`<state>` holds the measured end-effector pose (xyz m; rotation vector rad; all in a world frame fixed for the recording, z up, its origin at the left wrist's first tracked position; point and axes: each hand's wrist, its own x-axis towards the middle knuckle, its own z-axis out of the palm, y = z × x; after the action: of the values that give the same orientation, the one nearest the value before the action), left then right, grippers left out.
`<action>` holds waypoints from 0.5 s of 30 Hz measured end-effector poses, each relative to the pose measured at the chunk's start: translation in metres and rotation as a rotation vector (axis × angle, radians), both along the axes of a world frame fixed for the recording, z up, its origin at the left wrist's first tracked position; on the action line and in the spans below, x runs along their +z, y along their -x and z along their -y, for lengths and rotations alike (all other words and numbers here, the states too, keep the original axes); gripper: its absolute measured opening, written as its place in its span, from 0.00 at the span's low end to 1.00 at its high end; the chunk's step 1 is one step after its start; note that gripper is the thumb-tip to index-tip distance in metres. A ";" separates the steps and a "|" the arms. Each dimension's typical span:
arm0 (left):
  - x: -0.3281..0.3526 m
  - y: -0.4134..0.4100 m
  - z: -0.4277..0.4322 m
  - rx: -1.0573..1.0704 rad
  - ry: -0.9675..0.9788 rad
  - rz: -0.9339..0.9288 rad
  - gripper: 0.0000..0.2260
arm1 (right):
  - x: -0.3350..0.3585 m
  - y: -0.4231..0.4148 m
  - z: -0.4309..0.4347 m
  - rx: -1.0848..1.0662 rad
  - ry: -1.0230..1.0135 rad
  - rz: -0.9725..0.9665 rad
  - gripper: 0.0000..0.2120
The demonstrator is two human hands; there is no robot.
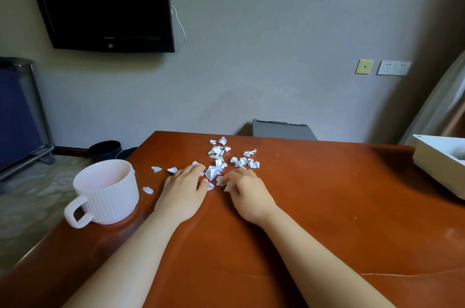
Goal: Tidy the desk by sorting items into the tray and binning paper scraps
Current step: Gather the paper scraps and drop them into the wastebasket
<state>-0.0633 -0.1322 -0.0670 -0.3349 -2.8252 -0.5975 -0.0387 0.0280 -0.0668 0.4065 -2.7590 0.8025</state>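
Red-brown desk (327, 207), 2 hands out: L hand (183, 189) flat, fingers together, tips on scraps; R hand (247, 194) curled, pinching some. 1 white mug (108, 192) left. Approx. 20 paper scraps (216, 150) mid-desk, just beyond. 1 tray (427, 156) far right, 1 black bin (104, 150) far left on the floor.

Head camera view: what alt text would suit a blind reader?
Two bare hands gather crumpled white paper scraps on a brown desk; the right hand pinches some, the left hand touches others. A white mug stands left, a white tray far right.
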 end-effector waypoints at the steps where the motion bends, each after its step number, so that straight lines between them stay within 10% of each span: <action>1: 0.000 0.000 -0.001 -0.042 -0.037 -0.011 0.17 | 0.000 0.003 -0.002 -0.024 -0.003 -0.007 0.16; 15: 0.003 0.022 0.009 0.488 0.226 -0.003 0.32 | 0.001 0.012 -0.011 -0.111 -0.149 -0.068 0.21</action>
<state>-0.0857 -0.1413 -0.0643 0.3138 -2.8167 -0.1747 -0.0505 0.0385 -0.0657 0.2979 -2.7591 0.5490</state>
